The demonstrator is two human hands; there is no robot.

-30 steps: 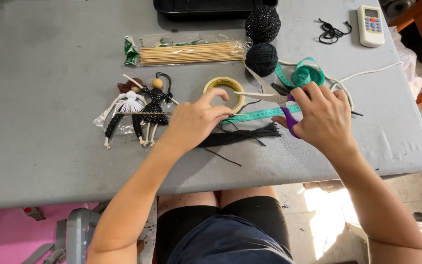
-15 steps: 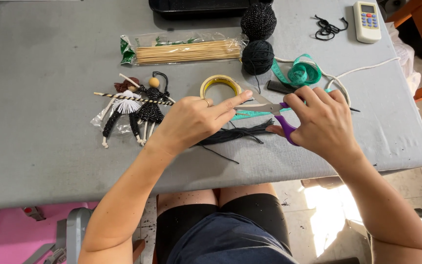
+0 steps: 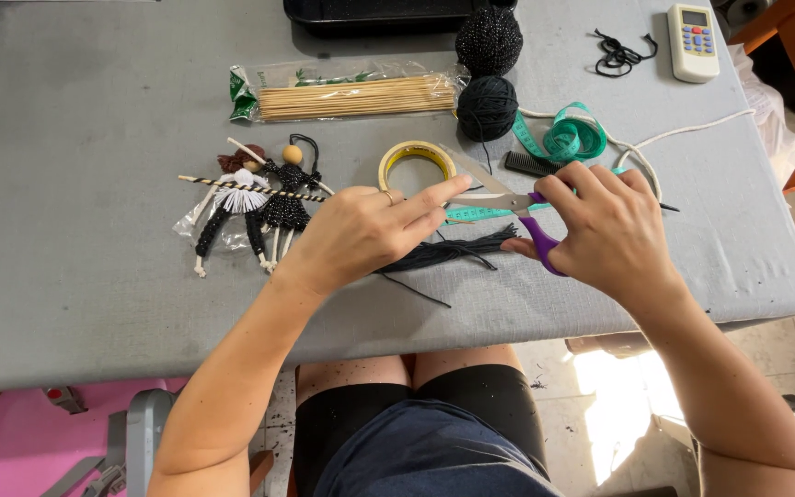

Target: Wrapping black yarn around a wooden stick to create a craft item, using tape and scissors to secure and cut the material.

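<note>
Presently, a pair of scissors (image 3: pixel 508 204) with purple handles is held in the right hand (image 3: pixel 604 230), whose fingers are curled through the loops; the steel blades are parted and point away from that hand toward the roll of yellow tape (image 3: pixel 416 164). The scissors' long axis runs roughly level across the counter (image 3: pixel 94 304), handles on the right, tips on the left. The left hand (image 3: pixel 365 230) is nearer the blade tips, with its fingers pressed together and stretched out toward them; what is pinched at the fingertips cannot be told.

Just below the scissors a bundle of black yarn strands (image 3: pixel 453 250) is laid flat, its length nearly parallel to the blades, one loose strand trailing toward the counter's near edge. A teal measuring tape (image 3: pixel 568 138), soft and coiled, lies beyond the scissors, with a black comb (image 3: pixel 528 164) beside it. Farther beyond are seen two round balls of black yarn (image 3: pixel 487 106) and a clear packet of bamboo skewers (image 3: pixel 351 95). Left of the scissors, small yarn dolls (image 3: pixel 255 198) with wooden bead heads are laid together.
</note>
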